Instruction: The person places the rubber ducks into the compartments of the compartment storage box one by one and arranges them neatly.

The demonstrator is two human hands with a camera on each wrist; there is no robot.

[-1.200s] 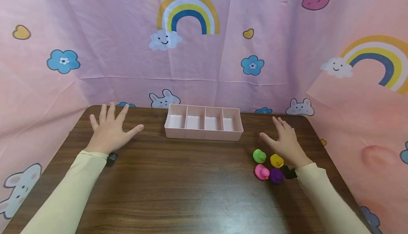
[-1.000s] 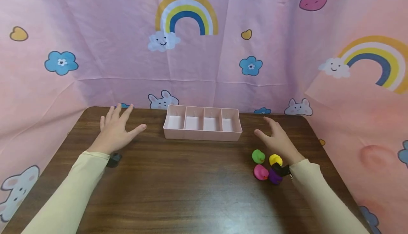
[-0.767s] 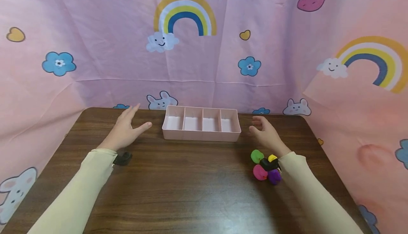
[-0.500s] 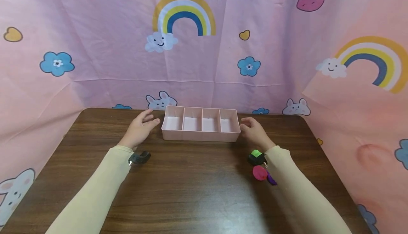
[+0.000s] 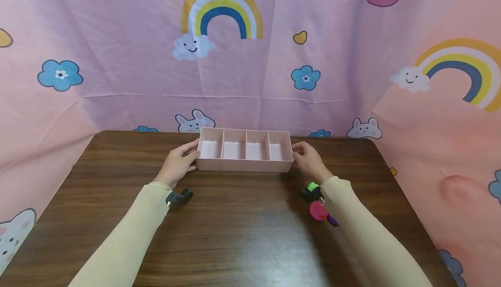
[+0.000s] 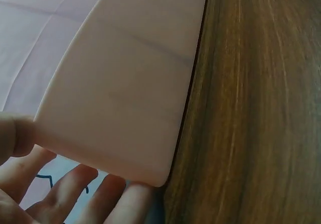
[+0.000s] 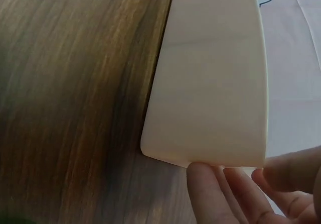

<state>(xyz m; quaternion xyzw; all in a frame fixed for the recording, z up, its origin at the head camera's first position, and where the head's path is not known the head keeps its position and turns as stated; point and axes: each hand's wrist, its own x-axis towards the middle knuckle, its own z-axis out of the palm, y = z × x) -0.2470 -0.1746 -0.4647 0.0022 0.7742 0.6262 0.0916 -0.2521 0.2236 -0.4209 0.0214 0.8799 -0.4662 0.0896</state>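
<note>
A pale pink divided storage box [image 5: 243, 165] stands near the back of the table, its compartments open to the top. My left hand [image 5: 176, 164] grips its left end, thumb at the rim and fingers along the end wall. At the other end my right hand [image 5: 310, 161] holds the box the same way. In the left wrist view, the thumb [image 6: 15, 136] meets the top corner while the fingertips lie against the end wall. The right wrist view shows fingertips [image 7: 203, 184] on the end wall low down and the thumb at the rim.
Beneath my right wrist sit small rubber ducks: a pink one [image 5: 318, 211], a green one [image 5: 312, 186] and a purple one [image 5: 332, 220], partly covered by the sleeve and black wrist strap. The brown wooden table [image 5: 235, 235] ends at a patterned cloth backdrop [image 5: 137, 61].
Both hands have come inward from the two sides and taken hold of the box's ends. The right forearm now hides the yellow duck and part of the others.
</note>
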